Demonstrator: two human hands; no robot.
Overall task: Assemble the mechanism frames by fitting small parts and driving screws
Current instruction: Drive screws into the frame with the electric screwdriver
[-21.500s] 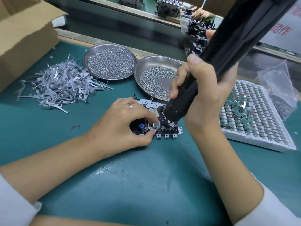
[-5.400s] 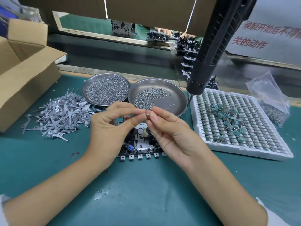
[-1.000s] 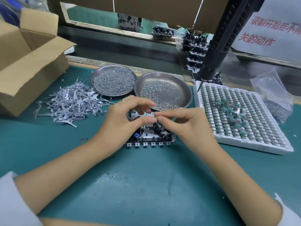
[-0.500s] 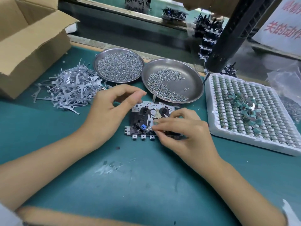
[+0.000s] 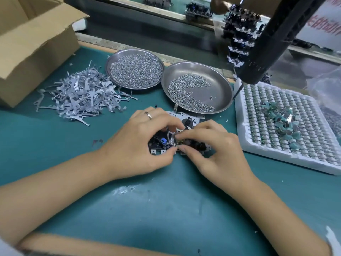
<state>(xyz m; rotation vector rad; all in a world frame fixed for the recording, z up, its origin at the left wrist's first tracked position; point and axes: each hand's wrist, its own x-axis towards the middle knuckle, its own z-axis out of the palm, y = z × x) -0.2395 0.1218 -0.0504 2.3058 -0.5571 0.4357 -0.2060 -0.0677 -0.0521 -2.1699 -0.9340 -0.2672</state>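
A mechanism frame (image 5: 186, 118), a metal plate with black parts and a small blue piece, lies flat on the green mat. My left hand (image 5: 140, 143) grips its near left part, thumb at the front edge and fingers curled over the top. My right hand (image 5: 212, 146) pinches a small metal part against the frame's middle, fingertips meeting those of the left hand. The black electric screwdriver (image 5: 271, 41) hangs free above the right side, held by no hand.
Two steel dishes of screws (image 5: 135, 70) (image 5: 217, 89) sit behind the frame. A pile of grey metal levers (image 5: 83, 95) lies left, by a cardboard box (image 5: 35, 43). A white tray of small parts (image 5: 287, 126) stands right. Stacked frames (image 5: 239, 34) stand at the back.
My left hand has come down from above the frame and now grips it. My right hand stays at the frame's middle with the small part. The view has shifted closer.
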